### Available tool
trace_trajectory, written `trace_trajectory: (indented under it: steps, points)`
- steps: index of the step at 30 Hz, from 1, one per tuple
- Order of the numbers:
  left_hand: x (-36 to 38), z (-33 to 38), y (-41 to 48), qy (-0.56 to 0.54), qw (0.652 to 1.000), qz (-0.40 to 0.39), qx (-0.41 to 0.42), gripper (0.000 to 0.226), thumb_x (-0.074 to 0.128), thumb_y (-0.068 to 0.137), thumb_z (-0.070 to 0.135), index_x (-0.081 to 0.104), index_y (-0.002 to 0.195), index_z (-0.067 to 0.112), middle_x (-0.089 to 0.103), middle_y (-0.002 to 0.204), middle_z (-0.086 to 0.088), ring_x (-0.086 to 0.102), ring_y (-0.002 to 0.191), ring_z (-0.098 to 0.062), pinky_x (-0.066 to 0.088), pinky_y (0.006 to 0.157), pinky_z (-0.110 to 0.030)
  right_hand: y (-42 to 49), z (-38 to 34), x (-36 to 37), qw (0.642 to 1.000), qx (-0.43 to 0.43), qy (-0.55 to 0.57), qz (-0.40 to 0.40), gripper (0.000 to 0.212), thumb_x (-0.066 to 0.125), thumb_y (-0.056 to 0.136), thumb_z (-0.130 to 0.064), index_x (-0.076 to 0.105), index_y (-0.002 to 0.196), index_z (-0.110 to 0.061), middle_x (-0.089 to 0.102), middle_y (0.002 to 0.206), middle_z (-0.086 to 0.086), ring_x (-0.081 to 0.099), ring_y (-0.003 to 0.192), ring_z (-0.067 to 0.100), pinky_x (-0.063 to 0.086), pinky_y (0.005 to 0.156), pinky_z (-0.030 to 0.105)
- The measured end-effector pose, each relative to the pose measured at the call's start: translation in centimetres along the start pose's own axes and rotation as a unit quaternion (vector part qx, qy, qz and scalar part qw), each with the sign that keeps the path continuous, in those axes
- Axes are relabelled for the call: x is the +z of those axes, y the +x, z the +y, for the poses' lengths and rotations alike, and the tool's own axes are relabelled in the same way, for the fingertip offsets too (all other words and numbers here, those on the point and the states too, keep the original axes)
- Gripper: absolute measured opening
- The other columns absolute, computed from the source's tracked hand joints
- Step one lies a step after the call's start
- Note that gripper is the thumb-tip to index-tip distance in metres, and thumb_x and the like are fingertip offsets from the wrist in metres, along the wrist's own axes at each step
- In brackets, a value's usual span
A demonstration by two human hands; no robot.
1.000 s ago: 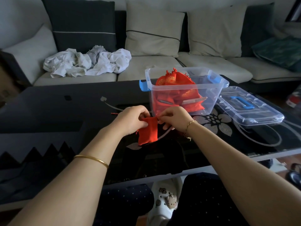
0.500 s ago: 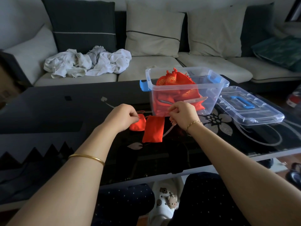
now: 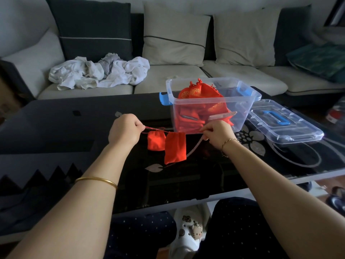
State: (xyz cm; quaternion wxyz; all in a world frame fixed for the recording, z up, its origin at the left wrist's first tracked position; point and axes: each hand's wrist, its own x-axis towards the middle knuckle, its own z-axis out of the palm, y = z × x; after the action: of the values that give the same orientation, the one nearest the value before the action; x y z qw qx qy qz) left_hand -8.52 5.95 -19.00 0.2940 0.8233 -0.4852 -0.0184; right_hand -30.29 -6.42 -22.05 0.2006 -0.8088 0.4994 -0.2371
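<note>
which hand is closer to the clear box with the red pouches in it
Right. The right hand pinches the red string just in front of the clear box; the left hand holds the string's other end, farther off to the box's left.

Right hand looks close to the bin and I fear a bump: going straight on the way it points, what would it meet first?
Likely the near wall of the bin: the right hand, pinching a red cord, points at it from just in front. The gap between them is unclear.

No legible text on red pouches point(image 3: 175, 146), box point(image 3: 244, 109) or lid point(image 3: 298, 134).
</note>
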Motion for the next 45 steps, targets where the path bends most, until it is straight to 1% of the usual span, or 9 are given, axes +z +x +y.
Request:
trace_trajectory:
  steps: [9,13,17,22,26,31,36,41,45]
  points:
    - [0.2,-0.3,0.1,-0.056,0.997,0.005,-0.049,0.036,0.047,0.097,0.031,0.065,0.075,0.009,0.064,0.078,-0.005,0.058,0.078,-0.024,0.044,0.071,-0.035,-0.1,0.1,-0.6,0.995,0.082,-0.050,0.028,0.026,0.053,0.090,-0.028,0.055,0.070,-0.011,0.068,0.080,0.013,0.064,0.078,0.030,0.052,0.074,0.035]
    - [0.7,-0.2,0.4,-0.180,0.973,-0.011,-0.144,0.042,0.043,0.098,0.034,0.059,0.065,0.014,0.051,0.067,0.000,0.049,0.064,-0.017,0.046,0.067,-0.035,-0.5,-0.6,-0.6,0.963,0.192,0.185,-0.030,0.036,0.044,0.096,-0.028,0.049,0.065,-0.011,0.059,0.066,0.008,0.056,0.047,0.017,0.045,0.049,0.024]
    - [0.8,-0.3,0.4,-0.388,0.861,-0.082,-0.318,0.039,0.047,0.096,0.040,0.056,0.069,0.013,0.044,0.055,0.003,0.036,0.046,-0.008,0.033,0.044,-0.020,-0.9,-1.0,-1.0,0.730,0.371,0.564,-0.107,0.037,0.038,0.098,-0.022,0.044,0.063,-0.014,0.049,0.050,-0.001,0.042,0.048,0.008,0.034,0.039,0.012]
    - [0.2,-0.7,0.9,-0.577,0.658,-0.121,-0.469,0.050,0.047,0.095,0.034,0.042,0.047,0.020,0.029,0.034,0.008,0.023,0.026,-0.009,0.022,0.034,-0.012,-0.4,-0.2,-1.3,0.654,0.456,0.601,-0.046,0.036,0.029,0.087,-0.004,0.035,0.054,-0.015,0.035,0.037,-0.002,0.031,0.036,0.008,0.028,0.034,0.010]
    - [0.4,0.2,0.8,-0.618,0.635,-0.118,-0.449,0.052,0.041,0.094,0.026,0.039,0.043,0.020,0.032,0.037,0.007,0.027,0.029,-0.010,0.024,0.035,-0.016,-0.2,-0.5,-1.3,0.677,0.441,0.590,-0.001,0.036,0.029,0.086,-0.004,0.036,0.052,-0.014,0.036,0.040,-0.002,0.030,0.033,0.009,0.028,0.034,0.009]
    - [-0.6,2.5,0.8,-0.669,0.689,-0.115,-0.253,0.043,0.036,0.099,0.042,0.041,0.062,0.021,0.071,0.085,0.007,0.064,0.082,-0.007,0.042,0.071,-0.024,-0.4,-2.5,-2.1,0.831,0.254,0.491,0.056,0.032,0.038,0.092,-0.008,0.044,0.062,-0.014,0.042,0.055,0.002,0.035,0.043,0.011,0.032,0.042,0.020]
    - [-1.2,5.4,0.1,-0.621,0.749,-0.189,-0.131,0.035,0.043,0.098,0.036,0.059,0.075,0.016,0.066,0.062,0.005,0.062,0.056,-0.006,0.046,0.069,-0.023,-0.7,-5.8,-2.8,0.931,0.024,0.351,0.093,0.031,0.044,0.094,-0.013,0.049,0.064,-0.013,0.045,0.057,0.000,0.040,0.051,0.013,0.035,0.051,0.028]
    - [-0.3,6.1,-0.6,-0.537,0.811,-0.226,-0.047,0.008,0.062,0.085,0.003,0.067,0.087,0.007,0.063,0.065,0.001,0.054,0.055,-0.007,0.048,0.058,-0.017,-1.1,-8.0,-2.7,0.949,-0.083,0.291,0.093,0.030,0.047,0.093,-0.013,0.056,0.078,0.011,0.050,0.066,0.005,0.046,0.064,0.015,0.039,0.064,0.032]
    - [0.1,6.3,-0.7,-0.485,0.842,-0.237,-0.007,0.002,0.067,0.082,0.004,0.068,0.082,0.005,0.054,0.065,-0.002,0.047,0.051,-0.006,0.044,0.051,-0.015,-1.4,-8.8,-2.7,0.950,-0.120,0.282,0.064,0.029,0.047,0.093,-0.009,0.059,0.072,0.005,0.052,0.061,-0.002,0.046,0.057,0.008,0.040,0.063,0.028]
